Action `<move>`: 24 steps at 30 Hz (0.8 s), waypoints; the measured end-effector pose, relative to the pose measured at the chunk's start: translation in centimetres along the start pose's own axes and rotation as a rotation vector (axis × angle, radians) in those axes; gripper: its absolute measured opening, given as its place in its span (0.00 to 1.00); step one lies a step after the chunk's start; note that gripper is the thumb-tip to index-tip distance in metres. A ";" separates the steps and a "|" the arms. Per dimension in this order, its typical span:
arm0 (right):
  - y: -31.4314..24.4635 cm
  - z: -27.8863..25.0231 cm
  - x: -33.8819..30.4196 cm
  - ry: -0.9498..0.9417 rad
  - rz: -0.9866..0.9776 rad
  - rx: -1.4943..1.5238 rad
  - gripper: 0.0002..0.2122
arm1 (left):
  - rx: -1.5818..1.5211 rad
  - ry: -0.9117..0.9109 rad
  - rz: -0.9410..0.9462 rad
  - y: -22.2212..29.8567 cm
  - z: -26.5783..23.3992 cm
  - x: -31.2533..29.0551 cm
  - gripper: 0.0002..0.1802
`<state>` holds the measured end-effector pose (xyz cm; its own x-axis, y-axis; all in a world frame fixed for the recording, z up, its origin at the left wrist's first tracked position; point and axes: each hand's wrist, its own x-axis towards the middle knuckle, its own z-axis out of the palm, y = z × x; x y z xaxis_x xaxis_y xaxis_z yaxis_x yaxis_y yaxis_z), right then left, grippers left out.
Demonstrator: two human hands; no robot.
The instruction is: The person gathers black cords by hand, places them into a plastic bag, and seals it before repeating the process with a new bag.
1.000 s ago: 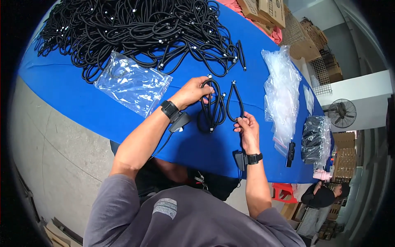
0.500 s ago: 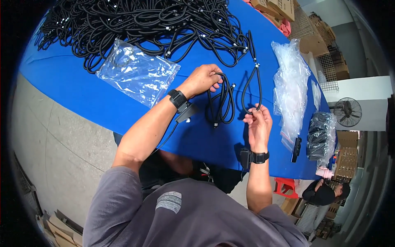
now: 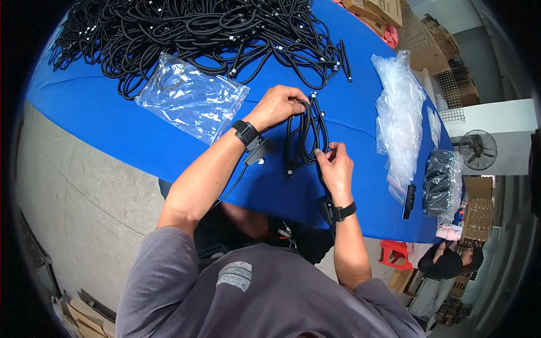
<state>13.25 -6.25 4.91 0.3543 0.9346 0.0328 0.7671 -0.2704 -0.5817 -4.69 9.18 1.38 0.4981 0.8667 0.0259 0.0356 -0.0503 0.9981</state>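
My left hand [image 3: 280, 106] is closed on the upper end of a small bundle of black cord loops [image 3: 305, 135] with light metal-looking end pieces. The bundle hangs down from my fingers over the blue-covered table [image 3: 270, 186]. My right hand [image 3: 336, 168] pinches the lower end of a cord loop at the bundle's right side; its thumb and forefinger are together. A large tangled heap of the same black cords [image 3: 197, 34] lies along the far side. Left of my left hand, a clear plastic bag [image 3: 191, 101] lies flat.
A stack of clear plastic bags [image 3: 399, 112] lies at the right, with a black object [image 3: 409, 201] at its near end. Beside it is a plastic-wrapped black bundle [image 3: 440, 183]. Beyond the table stand a red stool [image 3: 395, 254], a fan [image 3: 478, 150] and a person in black [image 3: 444, 262].
My right hand has moved left, bringing a single cord loop from the heap's right edge against the bundle in my left hand. My left hand has hardly moved.
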 end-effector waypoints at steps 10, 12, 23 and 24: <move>3.7 -0.6 3.7 0.027 -0.135 -0.246 0.13 | 0.045 0.100 0.060 -0.1 -0.6 0.4 0.11; 2.7 -2.3 3.9 -0.127 0.160 0.302 0.10 | 0.202 0.277 0.199 -0.4 -0.8 0.2 0.11; -1.4 -2.4 2.5 -0.118 0.209 0.735 0.05 | -0.155 0.063 0.025 0.0 -0.7 -0.1 0.11; -1.5 -3.1 2.7 -0.106 0.171 0.647 0.05 | -0.286 0.017 -0.009 0.1 -0.5 0.0 0.11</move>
<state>14.75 -4.03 8.37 0.3628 0.9174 -0.1635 0.2186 -0.2543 -0.9421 -5.16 9.40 1.53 0.4840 0.8749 0.0157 -0.2070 0.0970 0.9735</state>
